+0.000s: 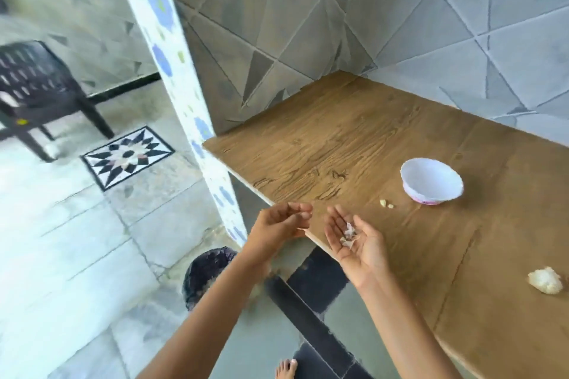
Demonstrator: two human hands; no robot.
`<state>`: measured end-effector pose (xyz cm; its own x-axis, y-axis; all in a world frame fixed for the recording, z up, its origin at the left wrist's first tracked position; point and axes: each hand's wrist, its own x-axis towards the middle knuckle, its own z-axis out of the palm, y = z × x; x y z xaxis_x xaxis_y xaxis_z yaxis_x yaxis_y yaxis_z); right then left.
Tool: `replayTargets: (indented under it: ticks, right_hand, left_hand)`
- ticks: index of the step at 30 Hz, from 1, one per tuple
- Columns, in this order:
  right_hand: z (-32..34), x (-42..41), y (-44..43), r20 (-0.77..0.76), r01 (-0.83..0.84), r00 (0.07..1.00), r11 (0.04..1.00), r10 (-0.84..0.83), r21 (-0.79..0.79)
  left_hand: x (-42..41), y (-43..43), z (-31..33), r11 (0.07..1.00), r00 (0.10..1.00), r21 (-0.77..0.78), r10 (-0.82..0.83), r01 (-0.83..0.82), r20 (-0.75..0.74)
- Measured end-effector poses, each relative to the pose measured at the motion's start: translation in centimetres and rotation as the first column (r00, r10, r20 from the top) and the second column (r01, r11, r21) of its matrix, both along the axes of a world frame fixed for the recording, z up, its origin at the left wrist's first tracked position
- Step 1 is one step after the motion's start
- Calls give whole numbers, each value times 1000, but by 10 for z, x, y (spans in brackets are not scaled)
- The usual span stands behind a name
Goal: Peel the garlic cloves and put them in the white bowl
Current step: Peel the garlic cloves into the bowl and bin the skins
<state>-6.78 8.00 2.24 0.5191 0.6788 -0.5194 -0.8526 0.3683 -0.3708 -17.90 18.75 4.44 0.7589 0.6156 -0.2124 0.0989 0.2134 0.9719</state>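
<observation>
My right hand lies palm up over the front-left edge of the wooden table, with a few papery garlic skins resting in the palm. My left hand hovers just left of it, off the table's edge, fingers loosely curled with nothing visible in them. The white bowl stands on the table to the right, beyond my hands. Two small garlic pieces sit on the wood just left of the bowl. A garlic bulb lies at the table's right side.
A dark bag-lined bin stands on the floor below my left forearm. A floral tiled pillar rises at the table's left corner. A black plastic chair stands far left. Tiled walls back the table. My bare foot shows below.
</observation>
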Motion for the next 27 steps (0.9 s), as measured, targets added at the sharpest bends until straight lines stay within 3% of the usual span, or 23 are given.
replayTargets:
  ticks: [8, 14, 19, 27]
  right_hand:
    - [-24, -96, 118, -34, -359, 933, 931, 357, -64]
    - [-94, -132, 230, -59, -414, 910, 889, 410, -194]
    - [-202, -148, 326, -86, -432, 899, 836, 430, -338]
    - [-446, -150, 417, -107, -508, 821, 633, 560, -584]
  left_hand:
    - [-132, 82, -34, 919, 916, 54, 393, -389, -77]
    - [-182, 174, -109, 892, 859, 51, 448, -450, -248]
    - [-192, 263, -224, 882, 800, 18, 434, -470, -414]
    - [-161, 342, -486, 923, 726, 67, 341, -378, -598]
